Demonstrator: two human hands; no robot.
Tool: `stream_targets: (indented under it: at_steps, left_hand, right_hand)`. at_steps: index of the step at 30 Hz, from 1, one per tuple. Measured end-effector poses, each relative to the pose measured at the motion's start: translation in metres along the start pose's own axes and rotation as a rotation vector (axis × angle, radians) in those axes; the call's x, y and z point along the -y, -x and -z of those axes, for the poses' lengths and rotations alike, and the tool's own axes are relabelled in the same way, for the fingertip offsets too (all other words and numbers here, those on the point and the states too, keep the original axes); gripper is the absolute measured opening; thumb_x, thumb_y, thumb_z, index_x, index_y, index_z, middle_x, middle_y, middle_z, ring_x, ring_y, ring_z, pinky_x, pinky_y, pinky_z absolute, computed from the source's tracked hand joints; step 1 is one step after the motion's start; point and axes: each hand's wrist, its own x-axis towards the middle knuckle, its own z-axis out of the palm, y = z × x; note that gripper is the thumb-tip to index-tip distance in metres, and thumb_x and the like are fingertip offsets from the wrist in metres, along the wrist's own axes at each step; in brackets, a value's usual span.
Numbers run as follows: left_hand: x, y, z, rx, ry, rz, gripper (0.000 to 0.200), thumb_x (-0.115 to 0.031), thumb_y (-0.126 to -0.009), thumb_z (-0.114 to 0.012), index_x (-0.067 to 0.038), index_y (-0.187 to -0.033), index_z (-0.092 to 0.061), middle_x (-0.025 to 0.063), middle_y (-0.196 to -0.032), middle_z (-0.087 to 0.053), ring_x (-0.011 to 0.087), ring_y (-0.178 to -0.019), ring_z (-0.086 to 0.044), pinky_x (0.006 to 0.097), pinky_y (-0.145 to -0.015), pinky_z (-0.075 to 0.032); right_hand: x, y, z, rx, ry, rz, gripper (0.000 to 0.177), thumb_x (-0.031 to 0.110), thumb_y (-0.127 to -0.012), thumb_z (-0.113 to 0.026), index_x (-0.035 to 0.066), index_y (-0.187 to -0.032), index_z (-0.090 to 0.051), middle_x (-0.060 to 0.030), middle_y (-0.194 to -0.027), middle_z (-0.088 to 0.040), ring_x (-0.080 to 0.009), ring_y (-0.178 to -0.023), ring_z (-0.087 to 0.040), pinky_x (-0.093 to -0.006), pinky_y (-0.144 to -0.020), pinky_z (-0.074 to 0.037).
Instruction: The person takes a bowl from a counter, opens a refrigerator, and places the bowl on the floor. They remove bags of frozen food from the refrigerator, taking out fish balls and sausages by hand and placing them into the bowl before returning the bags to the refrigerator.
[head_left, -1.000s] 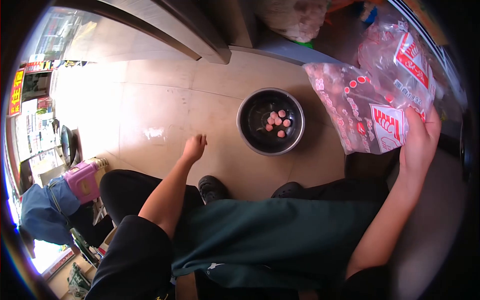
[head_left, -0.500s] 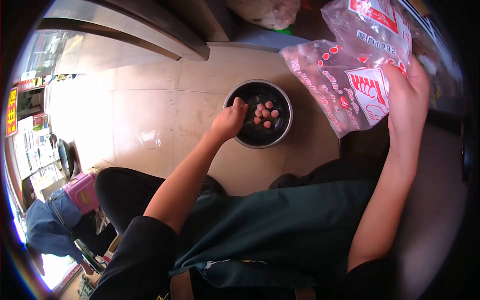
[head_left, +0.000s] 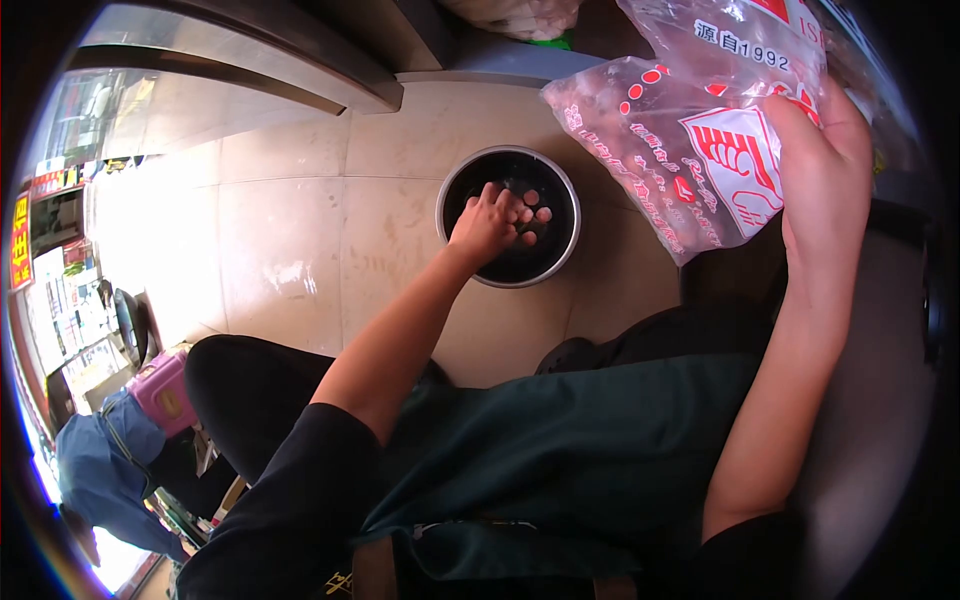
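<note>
A metal bowl [head_left: 573, 237] with a dark inside sits on the floor in front of me. Several round pink meatballs [head_left: 531, 197] lie in it. My left hand [head_left: 486, 226] reaches into the bowl over the meatballs, fingers apart and pointing away from me; its fingertips partly cover some of them. At the upper right, my right hand [head_left: 822, 165] grips a clear plastic bag [head_left: 655, 160] with red and white print. More pinkish round pieces show faintly through the plastic.
Tiled floor [head_left: 275, 240] surrounds the bowl. A steel cabinet edge [head_left: 380, 95] runs along the top left, and a white plastic bag [head_left: 525, 15] lies beyond it. To the left are a pink case [head_left: 165, 390] and a person in blue [head_left: 105, 450].
My left hand has gone from closed at the bowl's left side to spread fingers over the meatballs. The view has shifted slightly; my right hand still holds the bag.
</note>
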Motion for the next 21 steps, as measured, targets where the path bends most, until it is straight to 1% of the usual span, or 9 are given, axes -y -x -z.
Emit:
stream_targets:
  at_steps: [4, 6, 7, 8, 11, 13, 17, 20, 21]
  left_hand:
    - [0.02, -0.011, -0.016, -0.014, 0.077, -0.005, 0.042, -0.009, -0.07, -0.066, -0.004, -0.107, -0.047, 0.0168, -0.105, -0.053, 0.0384, -0.096, -0.057, 0.044, -0.079, -0.051]
    - [0.028, -0.013, -0.019, 0.01, 0.019, 0.099, 0.041, -0.007, -0.07, -0.065, -0.003, -0.106, -0.046, 0.0167, -0.104, -0.053, 0.038, -0.094, -0.059, 0.0439, -0.078, -0.052]
    - [0.031, -0.013, -0.019, 0.035, -0.017, 0.132, 0.045, -0.005, -0.071, -0.065, -0.006, -0.111, -0.046, 0.0167, -0.105, -0.053, 0.0372, -0.092, -0.06, 0.0432, -0.079, -0.053]
    - [0.033, -0.012, -0.019, 0.034, -0.019, 0.131, 0.045, -0.005, -0.071, -0.065, -0.006, -0.111, -0.046, 0.0167, -0.105, -0.053, 0.0372, -0.092, -0.06, 0.0432, -0.079, -0.053]
    - [0.014, -0.013, 0.004, 0.036, -0.022, 0.086, 0.046, -0.009, -0.073, -0.066, -0.014, -0.116, -0.05, 0.0146, -0.106, -0.054, 0.0361, -0.092, -0.06, 0.0438, -0.079, -0.052]
    - [0.016, -0.017, 0.006, 0.005, 0.045, -0.198, 0.043, -0.015, -0.076, -0.066, -0.024, -0.117, -0.056, 0.0119, -0.106, -0.054, 0.035, -0.092, -0.06, 0.0445, -0.08, -0.052]
    - [0.027, -0.022, -0.001, 0.017, 0.069, -0.188, 0.039, -0.018, -0.078, -0.065, -0.027, -0.115, -0.06, 0.0097, -0.106, -0.055, 0.0342, -0.091, -0.06, 0.0441, -0.079, -0.052]
    - [0.026, -0.023, 0.001, 0.038, -0.023, -0.145, 0.04, -0.021, -0.078, -0.066, -0.03, -0.116, -0.061, 0.009, -0.104, -0.055, 0.0337, -0.091, -0.059, 0.0428, -0.078, -0.051]
    - [0.016, -0.024, 0.009, -0.027, -0.017, -0.137, 0.039, -0.022, -0.077, -0.067, -0.031, -0.115, -0.062, 0.0084, -0.103, -0.055, 0.0326, -0.089, -0.059, 0.042, -0.077, -0.051]
  right_hand:
    - [-0.001, 0.001, 0.005, -0.015, 0.044, -0.002, 0.03, 0.0, -0.087, -0.053, -0.003, -0.116, -0.059, -0.0096, -0.103, -0.067, -0.0131, -0.086, -0.066, -0.0267, -0.077, -0.052]
    - [-0.002, 0.002, 0.006, -0.019, 0.069, -0.017, 0.03, 0.0, -0.087, -0.053, -0.003, -0.116, -0.059, -0.0094, -0.102, -0.067, -0.013, -0.086, -0.066, -0.0265, -0.077, -0.052]
    - [-0.001, 0.003, 0.004, -0.021, 0.059, -0.011, 0.03, 0.001, -0.087, -0.053, -0.003, -0.115, -0.059, -0.0093, -0.102, -0.067, -0.0129, -0.086, -0.066, -0.0264, -0.077, -0.051]
    - [0.001, 0.003, 0.002, -0.024, 0.049, -0.005, 0.029, 0.001, -0.086, -0.053, -0.003, -0.115, -0.059, -0.0092, -0.101, -0.068, -0.0128, -0.085, -0.066, -0.0264, -0.077, -0.051]
    - [0.004, 0.004, -0.001, -0.002, 0.063, -0.013, 0.029, 0.001, -0.086, -0.053, -0.003, -0.114, -0.06, -0.0091, -0.101, -0.068, -0.0125, -0.085, -0.065, -0.0266, -0.076, -0.051]
    - [0.003, 0.003, -0.002, 0.0, 0.07, -0.011, 0.029, 0.002, -0.086, -0.053, -0.003, -0.113, -0.06, -0.009, -0.101, -0.068, -0.0124, -0.085, -0.065, -0.0266, -0.076, -0.051]
    - [0.004, 0.002, -0.006, 0.005, 0.085, -0.008, 0.028, 0.002, -0.086, -0.053, -0.003, -0.112, -0.06, -0.0088, -0.1, -0.067, -0.0121, -0.085, -0.065, -0.0267, -0.076, -0.051]
    - [0.006, 0.003, -0.008, -0.004, 0.111, -0.01, 0.027, 0.002, -0.086, -0.053, -0.003, -0.111, -0.061, -0.0087, -0.1, -0.068, -0.0121, -0.085, -0.065, -0.0265, -0.077, -0.05]
    - [0.007, 0.003, -0.01, -0.005, 0.112, -0.011, 0.027, 0.002, -0.086, -0.053, -0.003, -0.111, -0.061, -0.0087, -0.1, -0.068, -0.0121, -0.085, -0.065, -0.0265, -0.077, -0.05]
